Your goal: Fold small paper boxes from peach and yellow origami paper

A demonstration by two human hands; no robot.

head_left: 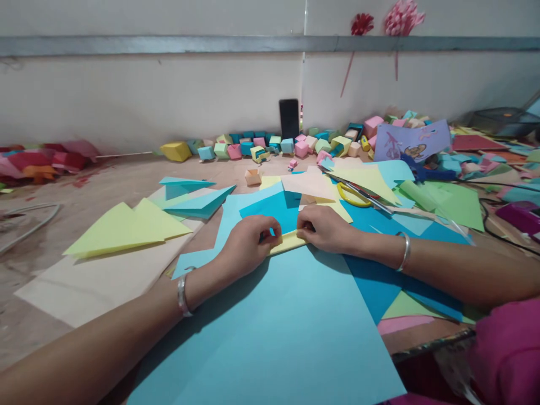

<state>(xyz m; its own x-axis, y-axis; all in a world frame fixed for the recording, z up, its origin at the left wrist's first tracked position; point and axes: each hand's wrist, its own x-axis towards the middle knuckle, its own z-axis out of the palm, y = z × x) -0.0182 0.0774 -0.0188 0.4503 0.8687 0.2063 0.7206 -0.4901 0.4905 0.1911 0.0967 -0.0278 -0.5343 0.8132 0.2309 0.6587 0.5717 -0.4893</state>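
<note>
My left hand (247,246) and my right hand (327,228) meet in the middle of the table, both pinched on a small folded yellow paper strip (289,242). The strip lies across the far edge of a large light blue sheet (274,326) that reaches toward me. A darker blue sheet (276,211) sits just behind the strip. Each wrist carries a silver bangle.
Yellow-handled scissors (352,195) lie on loose coloured sheets behind my right hand. Folded yellow paper (126,228) and blue folded shapes (196,203) rest at left. A row of small paper cubes (253,149) and a black phone (289,118) stand by the wall. Cables run at right.
</note>
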